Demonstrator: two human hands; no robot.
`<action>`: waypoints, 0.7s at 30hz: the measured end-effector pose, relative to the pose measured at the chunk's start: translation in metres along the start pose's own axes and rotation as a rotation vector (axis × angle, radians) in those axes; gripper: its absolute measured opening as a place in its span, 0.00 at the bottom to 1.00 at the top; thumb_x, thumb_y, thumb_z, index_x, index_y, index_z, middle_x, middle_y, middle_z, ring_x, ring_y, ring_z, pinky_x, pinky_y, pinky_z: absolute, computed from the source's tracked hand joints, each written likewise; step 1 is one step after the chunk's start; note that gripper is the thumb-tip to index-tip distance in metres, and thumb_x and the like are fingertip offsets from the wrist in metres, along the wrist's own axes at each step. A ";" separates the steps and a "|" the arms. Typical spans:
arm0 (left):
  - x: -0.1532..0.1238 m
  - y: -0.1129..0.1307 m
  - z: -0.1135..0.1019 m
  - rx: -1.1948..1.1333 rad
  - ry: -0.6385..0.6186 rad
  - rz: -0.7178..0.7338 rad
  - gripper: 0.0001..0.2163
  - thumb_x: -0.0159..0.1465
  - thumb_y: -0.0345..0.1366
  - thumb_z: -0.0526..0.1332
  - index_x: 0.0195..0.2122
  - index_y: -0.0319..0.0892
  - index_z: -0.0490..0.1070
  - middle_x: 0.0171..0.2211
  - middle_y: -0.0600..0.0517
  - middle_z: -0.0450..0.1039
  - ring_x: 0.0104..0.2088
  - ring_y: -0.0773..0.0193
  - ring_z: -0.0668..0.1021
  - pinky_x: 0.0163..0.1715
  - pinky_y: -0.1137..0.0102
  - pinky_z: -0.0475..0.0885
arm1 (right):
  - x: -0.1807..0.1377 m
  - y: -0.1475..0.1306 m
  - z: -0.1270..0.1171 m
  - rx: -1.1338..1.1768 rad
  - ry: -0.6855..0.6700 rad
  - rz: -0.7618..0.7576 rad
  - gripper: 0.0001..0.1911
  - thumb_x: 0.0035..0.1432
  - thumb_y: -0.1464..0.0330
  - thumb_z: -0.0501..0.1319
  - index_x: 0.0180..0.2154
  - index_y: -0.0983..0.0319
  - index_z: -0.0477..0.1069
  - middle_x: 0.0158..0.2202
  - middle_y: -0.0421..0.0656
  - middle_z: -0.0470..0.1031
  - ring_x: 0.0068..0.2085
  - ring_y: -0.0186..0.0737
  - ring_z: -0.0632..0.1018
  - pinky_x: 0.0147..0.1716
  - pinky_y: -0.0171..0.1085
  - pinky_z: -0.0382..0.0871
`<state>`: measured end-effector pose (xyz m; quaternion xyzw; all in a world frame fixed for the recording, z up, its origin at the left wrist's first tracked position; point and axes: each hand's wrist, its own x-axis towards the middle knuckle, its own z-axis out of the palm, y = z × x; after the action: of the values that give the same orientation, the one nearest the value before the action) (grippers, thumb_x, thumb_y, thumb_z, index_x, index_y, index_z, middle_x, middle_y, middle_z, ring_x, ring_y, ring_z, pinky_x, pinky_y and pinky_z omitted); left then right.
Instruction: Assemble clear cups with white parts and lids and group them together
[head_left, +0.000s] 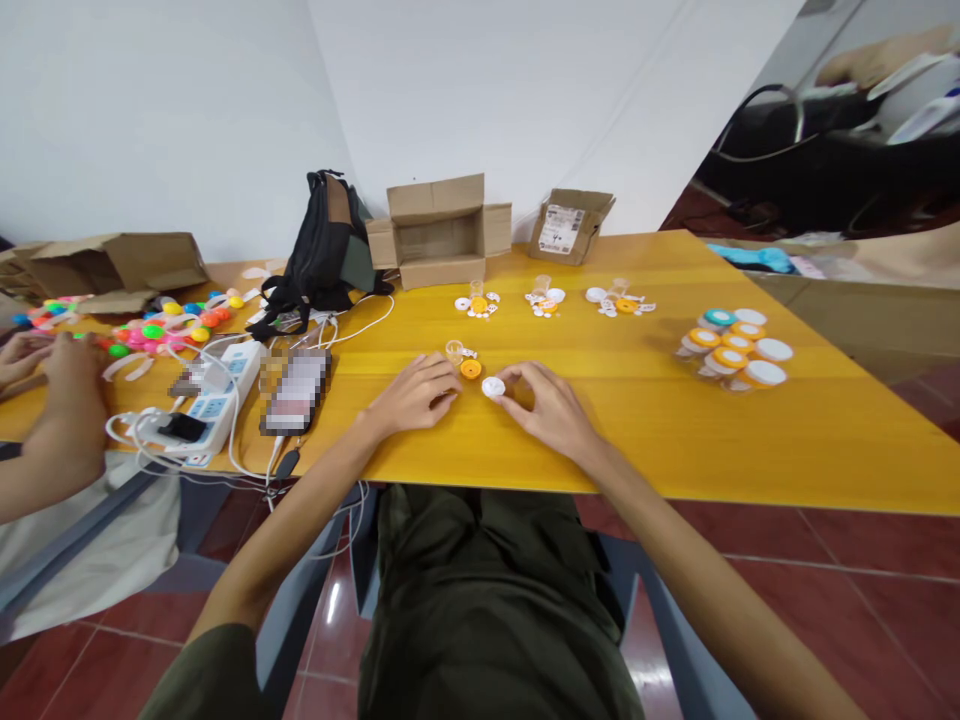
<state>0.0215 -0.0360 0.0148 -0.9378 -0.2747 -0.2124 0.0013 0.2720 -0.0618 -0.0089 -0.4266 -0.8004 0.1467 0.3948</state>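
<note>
My left hand rests on the yellow table, fingers loosely curled, its tips beside a small orange disc. My right hand lies just right of it and pinches a small white round piece between thumb and forefinger. A tiny clear cup and white bits sit just behind the orange disc. Farther back lie three small heaps of white and orange parts.
A stack of round orange, white and teal lids sits at right. A black backpack, open cardboard boxes, a power strip with cables and a phone lie left. Another person's hands work among coloured balls.
</note>
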 end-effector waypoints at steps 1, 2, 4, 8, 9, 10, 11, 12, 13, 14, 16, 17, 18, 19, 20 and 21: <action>0.000 0.000 0.000 -0.004 0.002 0.003 0.08 0.69 0.30 0.55 0.40 0.41 0.75 0.41 0.46 0.78 0.45 0.56 0.75 0.46 0.61 0.71 | 0.000 0.000 0.000 0.003 -0.006 -0.015 0.04 0.62 0.69 0.63 0.40 0.56 0.70 0.39 0.45 0.80 0.41 0.49 0.81 0.42 0.46 0.76; 0.000 0.000 0.001 -0.007 0.006 0.006 0.08 0.70 0.31 0.55 0.40 0.41 0.74 0.41 0.46 0.78 0.45 0.56 0.75 0.46 0.61 0.71 | 0.000 -0.001 0.001 0.008 -0.015 -0.033 0.05 0.62 0.69 0.63 0.41 0.56 0.70 0.40 0.45 0.80 0.42 0.49 0.81 0.42 0.46 0.76; 0.000 0.001 0.002 -0.016 0.025 0.010 0.08 0.70 0.32 0.55 0.41 0.41 0.74 0.42 0.46 0.78 0.46 0.56 0.75 0.46 0.61 0.71 | 0.000 -0.002 0.002 0.020 -0.032 -0.072 0.06 0.63 0.70 0.63 0.41 0.55 0.70 0.40 0.45 0.80 0.42 0.49 0.81 0.43 0.46 0.76; 0.000 0.002 0.001 -0.042 0.035 0.002 0.08 0.70 0.32 0.55 0.42 0.42 0.74 0.43 0.46 0.79 0.46 0.56 0.75 0.47 0.60 0.71 | -0.001 -0.004 0.003 0.046 -0.048 -0.151 0.05 0.64 0.70 0.62 0.42 0.55 0.69 0.41 0.45 0.80 0.42 0.48 0.81 0.44 0.46 0.77; 0.000 0.003 0.001 -0.048 0.029 -0.005 0.08 0.69 0.32 0.55 0.42 0.42 0.74 0.43 0.46 0.79 0.47 0.56 0.76 0.47 0.60 0.71 | -0.001 -0.004 0.004 0.052 -0.049 -0.167 0.05 0.65 0.70 0.61 0.43 0.55 0.69 0.41 0.45 0.80 0.43 0.48 0.81 0.44 0.46 0.77; 0.000 0.003 0.001 -0.055 0.024 -0.013 0.08 0.69 0.32 0.55 0.43 0.42 0.74 0.42 0.46 0.79 0.47 0.55 0.76 0.48 0.60 0.71 | -0.001 -0.004 0.004 0.057 -0.050 -0.178 0.05 0.65 0.69 0.61 0.43 0.55 0.69 0.41 0.45 0.80 0.43 0.48 0.81 0.45 0.46 0.77; 0.000 0.004 0.001 -0.061 0.023 -0.019 0.08 0.69 0.32 0.55 0.43 0.43 0.74 0.42 0.46 0.79 0.47 0.55 0.76 0.48 0.59 0.72 | -0.002 -0.004 0.004 0.061 -0.052 -0.187 0.05 0.66 0.69 0.61 0.44 0.55 0.69 0.42 0.45 0.80 0.44 0.48 0.81 0.45 0.46 0.77; 0.000 0.004 0.000 -0.070 0.024 -0.023 0.08 0.69 0.32 0.55 0.44 0.43 0.74 0.42 0.46 0.79 0.47 0.55 0.76 0.48 0.59 0.72 | -0.002 -0.004 0.004 0.063 -0.056 -0.193 0.06 0.66 0.70 0.60 0.44 0.55 0.69 0.42 0.45 0.80 0.44 0.48 0.81 0.45 0.45 0.77; 0.000 0.005 0.000 -0.080 0.030 -0.022 0.08 0.69 0.32 0.55 0.44 0.43 0.74 0.42 0.46 0.79 0.47 0.55 0.76 0.48 0.59 0.72 | -0.002 -0.004 0.004 0.065 -0.064 -0.199 0.06 0.66 0.70 0.60 0.44 0.55 0.68 0.42 0.45 0.80 0.43 0.47 0.81 0.45 0.45 0.77; 0.001 0.006 0.000 -0.091 0.037 -0.018 0.08 0.69 0.32 0.55 0.44 0.43 0.73 0.42 0.46 0.79 0.47 0.55 0.77 0.49 0.58 0.72 | -0.002 -0.004 0.004 0.065 -0.075 -0.201 0.06 0.66 0.70 0.60 0.44 0.55 0.68 0.42 0.45 0.80 0.43 0.47 0.81 0.44 0.44 0.77; 0.001 0.007 0.001 -0.114 0.051 -0.012 0.08 0.70 0.33 0.55 0.45 0.43 0.73 0.42 0.46 0.79 0.47 0.55 0.77 0.49 0.58 0.73 | -0.002 -0.004 0.004 0.057 -0.099 -0.199 0.06 0.66 0.71 0.60 0.44 0.55 0.68 0.43 0.45 0.80 0.43 0.47 0.81 0.44 0.44 0.77; 0.002 0.008 0.001 -0.125 0.054 -0.014 0.08 0.70 0.34 0.55 0.45 0.43 0.73 0.42 0.46 0.79 0.47 0.54 0.77 0.49 0.57 0.73 | -0.002 -0.004 0.004 0.051 -0.111 -0.195 0.06 0.66 0.71 0.60 0.44 0.55 0.68 0.42 0.45 0.80 0.43 0.47 0.81 0.44 0.44 0.77; 0.002 0.008 0.002 -0.135 0.056 -0.017 0.08 0.70 0.35 0.55 0.45 0.43 0.73 0.43 0.46 0.79 0.47 0.54 0.77 0.49 0.57 0.73 | -0.002 -0.004 0.004 0.046 -0.124 -0.190 0.05 0.66 0.70 0.60 0.43 0.55 0.68 0.42 0.45 0.80 0.43 0.47 0.81 0.44 0.44 0.77; 0.003 0.009 0.003 -0.146 0.057 -0.020 0.07 0.70 0.35 0.56 0.44 0.43 0.72 0.43 0.46 0.79 0.47 0.54 0.77 0.49 0.57 0.73 | -0.001 -0.004 0.004 0.044 -0.136 -0.185 0.04 0.66 0.70 0.60 0.42 0.55 0.68 0.42 0.45 0.80 0.42 0.47 0.81 0.44 0.44 0.76; 0.004 0.010 0.004 -0.157 0.058 -0.020 0.07 0.70 0.36 0.56 0.44 0.44 0.72 0.43 0.46 0.79 0.47 0.54 0.77 0.49 0.57 0.73 | -0.001 -0.005 0.004 0.046 -0.149 -0.178 0.03 0.66 0.70 0.60 0.41 0.55 0.68 0.41 0.45 0.80 0.42 0.46 0.81 0.44 0.44 0.76; 0.004 0.010 0.004 -0.168 0.060 -0.016 0.07 0.70 0.36 0.56 0.44 0.44 0.72 0.43 0.46 0.79 0.47 0.54 0.77 0.49 0.57 0.74 | 0.000 -0.005 0.003 0.051 -0.163 -0.172 0.03 0.66 0.69 0.60 0.41 0.55 0.68 0.41 0.45 0.79 0.42 0.46 0.81 0.44 0.44 0.76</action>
<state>0.0319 -0.0421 0.0138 -0.9255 -0.2634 -0.2629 -0.0709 0.2667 -0.0643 -0.0083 -0.3326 -0.8595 0.1668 0.3504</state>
